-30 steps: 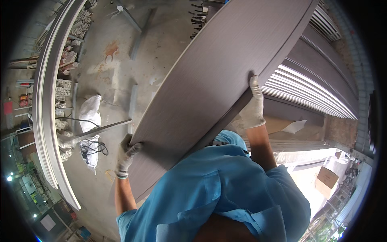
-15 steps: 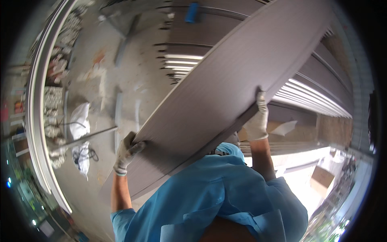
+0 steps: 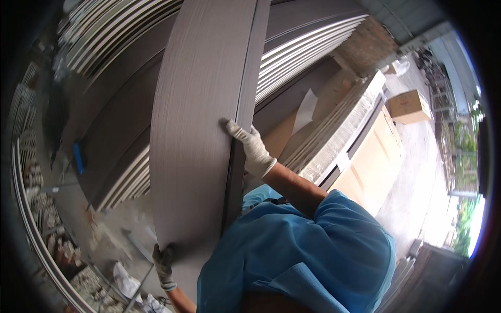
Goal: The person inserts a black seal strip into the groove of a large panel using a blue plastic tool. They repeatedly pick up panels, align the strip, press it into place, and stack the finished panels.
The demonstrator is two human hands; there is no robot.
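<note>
A long, wide grey-brown panel (image 3: pixel 195 104) with fine lengthwise grain and a dark groove along its right side crosses in front of me, running from the top of the view down past my body. My left hand (image 3: pixel 165 267), in a pale glove with dark fingertips, grips its left edge low down. Higher up, my right hand (image 3: pixel 252 148), gloved the same way, is closed on the right edge, its thumb on the face and its other fingers mostly hidden behind. The panel's far end runs out of view.
Stacks of similar brown panels (image 3: pixel 308 18) with pale edges lie beyond on both sides. To the right are a wrapped flat pack (image 3: pixel 373 161) and a cardboard box (image 3: pixel 409 107). A small blue block (image 3: pixel 79 158) rests at the left. White bags (image 3: pixel 127 281) lie on the floor, lower left.
The panel has swung from a slant toward the upper right to nearly upright in view. My view has turned right, showing more of the wrapped pack. Both hands keep their grip.
</note>
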